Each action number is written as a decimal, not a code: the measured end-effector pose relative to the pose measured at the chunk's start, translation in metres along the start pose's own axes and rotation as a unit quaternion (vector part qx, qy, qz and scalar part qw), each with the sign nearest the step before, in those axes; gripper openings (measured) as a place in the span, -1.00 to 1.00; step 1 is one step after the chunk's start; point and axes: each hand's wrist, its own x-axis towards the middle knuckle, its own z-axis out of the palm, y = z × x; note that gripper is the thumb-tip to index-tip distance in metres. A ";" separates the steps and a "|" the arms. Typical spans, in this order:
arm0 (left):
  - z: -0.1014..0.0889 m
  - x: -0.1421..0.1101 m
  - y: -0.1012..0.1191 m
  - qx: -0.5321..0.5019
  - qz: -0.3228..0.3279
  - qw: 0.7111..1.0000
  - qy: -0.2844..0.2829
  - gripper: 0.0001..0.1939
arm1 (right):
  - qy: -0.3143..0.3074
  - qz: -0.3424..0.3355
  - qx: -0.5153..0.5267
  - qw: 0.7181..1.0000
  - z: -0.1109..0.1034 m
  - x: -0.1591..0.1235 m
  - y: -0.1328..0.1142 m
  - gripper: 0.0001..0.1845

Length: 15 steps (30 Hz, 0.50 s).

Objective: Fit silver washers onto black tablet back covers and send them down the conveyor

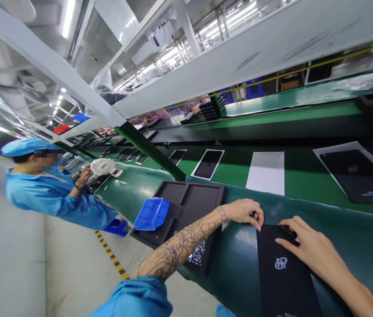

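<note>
A black tablet-shaped panel [283, 277] with a white logo lies on the green bench in front of me. My left hand [244, 212] is at its upper left corner, thumb and fingertips pinched together; whatever is between them is too small to make out. Over the panel's upper right part, my right hand [312, 244] grips a small black stick-like piece [290, 234] between thumb and fingers. The lower end of the panel runs out of the picture.
Left of my arm, a black divided tray [202, 196] holds a blue bin [152, 213] and many small shiny parts [197, 254]. Beyond the bench edge, a green belt [229, 176] carries tablets and a white sheet [265, 171]. A co-worker [48, 185] in blue sits near a white fan [103, 166].
</note>
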 end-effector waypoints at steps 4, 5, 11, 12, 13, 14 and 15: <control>-0.003 0.002 0.004 -0.001 -0.002 1.000 0.006 -0.73 | -0.009 0.002 0.010 1.000 -0.003 -0.001 -0.004 -0.72; -0.003 0.001 0.004 -0.001 -0.001 1.000 0.013 -0.72 | -0.013 0.002 0.015 1.000 -0.004 -0.001 -0.006 -0.73; 0.010 -0.009 0.006 0.007 -0.022 0.998 0.055 -0.71 | -0.012 0.000 0.029 1.000 -0.005 -0.002 -0.011 -0.75; 0.012 -0.011 0.007 -0.002 -0.027 0.998 0.064 -0.73 | -0.010 -0.002 0.031 0.999 -0.005 -0.002 -0.011 -0.75; 0.014 -0.013 0.007 -0.012 -0.033 0.997 0.072 -0.75 | -0.008 -0.003 0.033 0.999 -0.004 -0.002 -0.011 -0.74; 0.016 -0.014 0.007 -0.020 -0.038 0.996 0.079 -0.76 | -0.008 -0.004 0.035 0.999 -0.004 -0.003 -0.010 -0.74; 0.017 -0.015 0.007 -0.025 -0.042 0.995 0.083 -0.77 | -0.009 -0.003 0.037 0.999 -0.004 -0.003 -0.010 -0.73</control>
